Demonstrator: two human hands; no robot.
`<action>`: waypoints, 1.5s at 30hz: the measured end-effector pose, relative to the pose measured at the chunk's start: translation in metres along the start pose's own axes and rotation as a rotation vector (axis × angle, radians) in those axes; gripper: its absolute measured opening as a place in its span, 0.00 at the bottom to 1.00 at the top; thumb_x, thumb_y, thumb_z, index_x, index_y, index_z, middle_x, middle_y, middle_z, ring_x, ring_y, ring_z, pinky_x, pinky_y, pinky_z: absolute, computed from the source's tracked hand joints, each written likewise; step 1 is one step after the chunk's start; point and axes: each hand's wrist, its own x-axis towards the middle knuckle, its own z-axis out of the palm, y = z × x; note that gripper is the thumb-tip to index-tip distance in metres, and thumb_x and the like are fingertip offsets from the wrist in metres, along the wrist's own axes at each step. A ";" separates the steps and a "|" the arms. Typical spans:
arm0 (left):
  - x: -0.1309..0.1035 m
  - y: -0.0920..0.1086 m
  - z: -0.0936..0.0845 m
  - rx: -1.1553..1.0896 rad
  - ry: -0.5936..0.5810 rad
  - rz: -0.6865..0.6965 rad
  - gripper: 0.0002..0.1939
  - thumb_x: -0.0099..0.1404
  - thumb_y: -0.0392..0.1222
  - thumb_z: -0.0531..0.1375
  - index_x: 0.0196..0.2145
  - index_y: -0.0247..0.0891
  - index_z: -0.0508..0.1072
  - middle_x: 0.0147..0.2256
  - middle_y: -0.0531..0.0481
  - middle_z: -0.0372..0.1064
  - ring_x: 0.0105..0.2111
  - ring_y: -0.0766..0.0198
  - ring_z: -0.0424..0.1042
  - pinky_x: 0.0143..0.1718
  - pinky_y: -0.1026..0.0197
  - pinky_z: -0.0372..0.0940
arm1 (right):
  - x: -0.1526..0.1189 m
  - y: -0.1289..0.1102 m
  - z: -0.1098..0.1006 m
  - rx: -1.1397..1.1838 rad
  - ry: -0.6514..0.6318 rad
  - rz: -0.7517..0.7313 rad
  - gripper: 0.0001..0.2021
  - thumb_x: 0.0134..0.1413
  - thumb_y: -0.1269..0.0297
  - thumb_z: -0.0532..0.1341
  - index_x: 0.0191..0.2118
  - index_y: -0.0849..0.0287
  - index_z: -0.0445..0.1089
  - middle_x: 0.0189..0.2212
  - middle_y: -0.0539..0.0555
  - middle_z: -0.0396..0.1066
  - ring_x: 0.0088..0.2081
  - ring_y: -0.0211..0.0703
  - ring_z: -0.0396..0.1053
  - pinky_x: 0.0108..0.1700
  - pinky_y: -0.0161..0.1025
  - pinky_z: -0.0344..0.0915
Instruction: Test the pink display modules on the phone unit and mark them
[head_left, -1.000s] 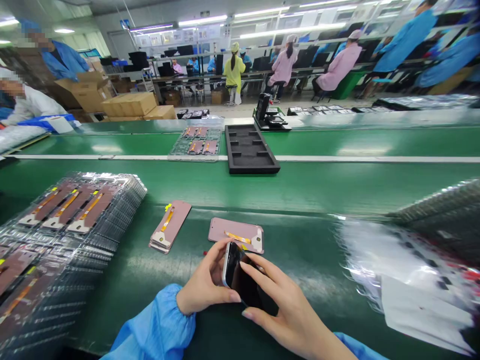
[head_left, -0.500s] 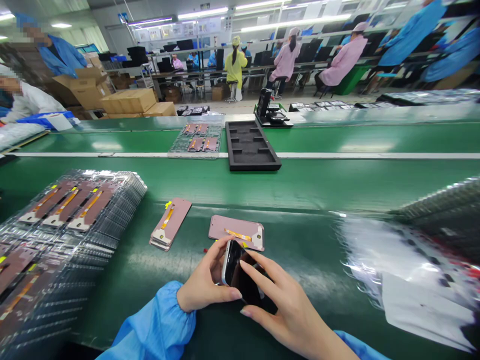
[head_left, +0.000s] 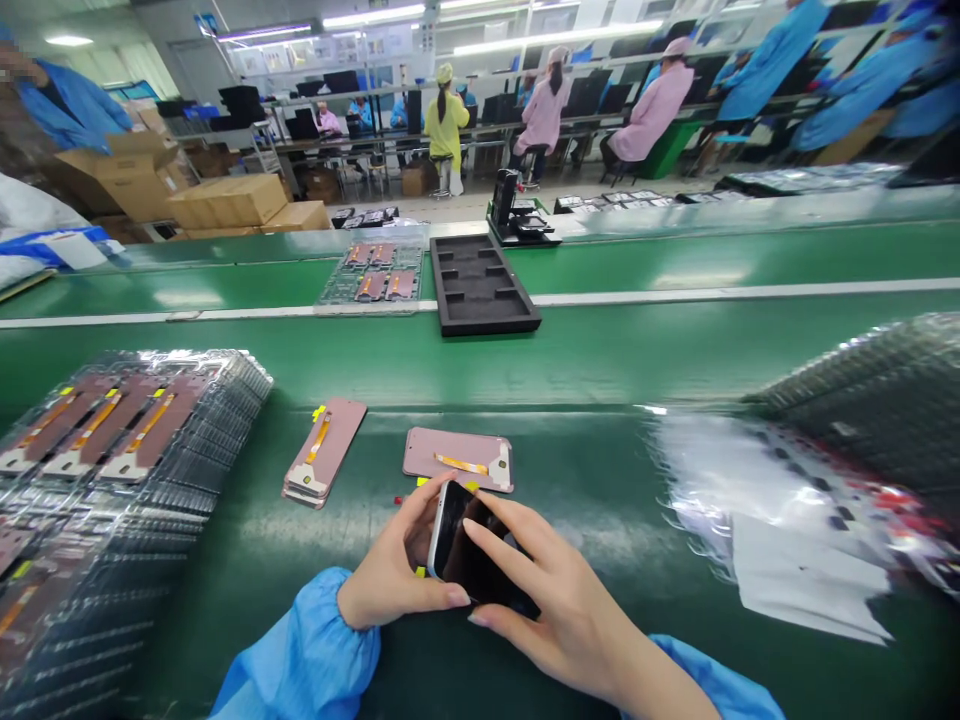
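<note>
Between my hands is a phone [head_left: 487, 568] with a dark glossy face and a silver edge, tilted above the green work surface. My left hand [head_left: 397, 570] is closed round its left end, thumb along the near edge. My right hand [head_left: 555, 590] grips the other end, with fingers lying across the dark face. Just beyond the phone lies a pinkish display panel [head_left: 427, 452] with an orange flex cable, partly covered by my fingers. Further left rests a small stack of similar display panels [head_left: 341, 440] with a yellow tab.
Stacked clear trays [head_left: 244, 385] holding panels rise at the left. A black foam tray [head_left: 487, 318] and a clear tray of panels [head_left: 330, 290] sit across the white strip. White plastic sheets [head_left: 802, 570] and another tray stack [head_left: 885, 380] stand right. Several people work in the background.
My view has turned slightly to the right, so most things appear further left. Both hands keep their hold on the phone, with little change in its tilt.
</note>
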 end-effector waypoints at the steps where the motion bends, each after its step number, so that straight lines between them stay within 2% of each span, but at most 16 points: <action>1: 0.000 0.000 0.000 0.001 -0.005 -0.006 0.43 0.51 0.41 0.73 0.61 0.56 0.62 0.62 0.45 0.62 0.63 0.47 0.58 0.60 0.50 0.58 | 0.000 0.000 0.000 0.003 0.000 0.002 0.28 0.64 0.59 0.59 0.65 0.62 0.55 0.63 0.67 0.54 0.63 0.59 0.54 0.58 0.56 0.63; 7: 0.000 0.001 -0.001 0.014 -0.023 -0.027 0.44 0.50 0.42 0.73 0.61 0.57 0.61 0.61 0.46 0.63 0.62 0.49 0.60 0.61 0.50 0.57 | 0.000 -0.001 -0.001 0.005 0.005 -0.001 0.26 0.64 0.60 0.59 0.64 0.63 0.57 0.63 0.69 0.53 0.63 0.60 0.53 0.58 0.58 0.62; 13: 0.002 0.003 0.001 0.016 -0.035 -0.018 0.44 0.50 0.43 0.73 0.62 0.57 0.61 0.61 0.46 0.62 0.62 0.49 0.59 0.63 0.48 0.52 | 0.003 -0.003 -0.006 -0.027 0.003 -0.013 0.26 0.64 0.59 0.58 0.63 0.64 0.58 0.62 0.70 0.55 0.63 0.60 0.53 0.58 0.59 0.63; 17: 0.003 0.005 0.004 -0.017 -0.041 -0.002 0.45 0.50 0.45 0.73 0.62 0.57 0.61 0.62 0.45 0.62 0.63 0.47 0.57 0.64 0.45 0.49 | 0.005 -0.004 -0.011 -0.110 -0.012 -0.045 0.30 0.61 0.51 0.61 0.62 0.64 0.59 0.60 0.71 0.60 0.62 0.62 0.57 0.56 0.61 0.64; 19: 0.002 0.004 0.005 -0.031 -0.032 -0.010 0.45 0.49 0.45 0.74 0.62 0.57 0.61 0.62 0.46 0.61 0.64 0.46 0.57 0.64 0.44 0.49 | 0.006 -0.004 -0.011 -0.161 -0.027 -0.055 0.33 0.59 0.47 0.61 0.62 0.64 0.60 0.59 0.71 0.62 0.61 0.63 0.58 0.56 0.64 0.62; 22: 0.000 -0.002 0.004 -0.044 0.000 -0.058 0.46 0.50 0.46 0.73 0.63 0.54 0.60 0.63 0.45 0.59 0.64 0.46 0.55 0.65 0.46 0.49 | 0.005 -0.005 -0.008 -0.180 0.001 -0.029 0.30 0.60 0.51 0.62 0.62 0.63 0.61 0.59 0.70 0.63 0.61 0.64 0.59 0.58 0.68 0.57; 25: -0.001 -0.006 0.000 -0.149 0.110 -0.176 0.35 0.60 0.52 0.66 0.63 0.47 0.62 0.59 0.42 0.66 0.58 0.48 0.65 0.59 0.49 0.61 | 0.004 -0.003 -0.006 0.001 0.106 0.070 0.31 0.59 0.49 0.62 0.63 0.60 0.59 0.59 0.69 0.63 0.61 0.62 0.60 0.59 0.65 0.58; 28: 0.003 -0.002 -0.005 -0.283 0.262 -0.290 0.24 0.67 0.53 0.58 0.58 0.43 0.68 0.50 0.42 0.74 0.46 0.51 0.75 0.43 0.52 0.73 | 0.003 0.002 -0.009 0.430 0.140 0.366 0.30 0.64 0.47 0.55 0.65 0.57 0.57 0.57 0.65 0.67 0.57 0.57 0.66 0.57 0.58 0.63; 31: 0.007 0.005 -0.008 -0.330 0.319 -0.315 0.21 0.67 0.51 0.59 0.53 0.40 0.71 0.48 0.42 0.75 0.46 0.52 0.76 0.43 0.51 0.74 | 0.005 0.006 -0.013 0.856 -0.017 0.654 0.23 0.68 0.49 0.49 0.58 0.57 0.68 0.46 0.59 0.76 0.49 0.52 0.73 0.52 0.51 0.69; 33: 0.008 0.008 -0.008 -0.344 0.333 -0.322 0.20 0.66 0.50 0.60 0.52 0.38 0.72 0.48 0.42 0.75 0.45 0.53 0.76 0.43 0.51 0.74 | 0.006 0.008 -0.014 1.014 -0.130 0.689 0.21 0.67 0.49 0.52 0.50 0.58 0.74 0.40 0.56 0.77 0.43 0.50 0.74 0.47 0.47 0.71; 35: 0.009 0.008 -0.008 -0.343 0.338 -0.334 0.19 0.66 0.50 0.60 0.51 0.38 0.72 0.46 0.43 0.76 0.42 0.54 0.77 0.40 0.53 0.75 | 0.008 0.008 -0.013 1.057 -0.161 0.685 0.20 0.64 0.48 0.56 0.44 0.58 0.76 0.35 0.54 0.76 0.39 0.47 0.73 0.45 0.44 0.70; 37: 0.009 0.007 -0.006 -0.334 0.334 -0.331 0.19 0.66 0.52 0.60 0.49 0.38 0.73 0.44 0.43 0.77 0.39 0.56 0.77 0.36 0.56 0.75 | 0.008 0.007 -0.011 1.029 -0.138 0.710 0.21 0.62 0.46 0.57 0.38 0.59 0.76 0.31 0.53 0.73 0.35 0.44 0.70 0.41 0.42 0.69; 41: 0.009 0.006 -0.001 -0.311 0.219 -0.276 0.23 0.68 0.56 0.55 0.52 0.38 0.72 0.44 0.43 0.76 0.40 0.56 0.77 0.36 0.58 0.75 | 0.007 0.006 -0.005 1.002 -0.026 0.750 0.20 0.60 0.45 0.59 0.34 0.60 0.74 0.28 0.51 0.69 0.31 0.40 0.65 0.33 0.37 0.66; 43: 0.010 0.007 0.001 -0.291 0.151 -0.295 0.22 0.69 0.53 0.56 0.54 0.39 0.70 0.42 0.44 0.76 0.38 0.59 0.77 0.36 0.59 0.74 | 0.006 0.007 -0.002 1.028 0.052 0.775 0.19 0.59 0.46 0.60 0.33 0.60 0.73 0.26 0.51 0.67 0.30 0.40 0.64 0.31 0.36 0.65; 45: 0.010 0.008 0.003 -0.252 0.135 -0.336 0.19 0.67 0.48 0.60 0.53 0.39 0.72 0.37 0.46 0.76 0.34 0.62 0.77 0.34 0.62 0.73 | 0.005 0.008 0.001 1.032 0.100 0.813 0.19 0.59 0.46 0.60 0.35 0.59 0.74 0.24 0.50 0.66 0.29 0.40 0.65 0.29 0.35 0.64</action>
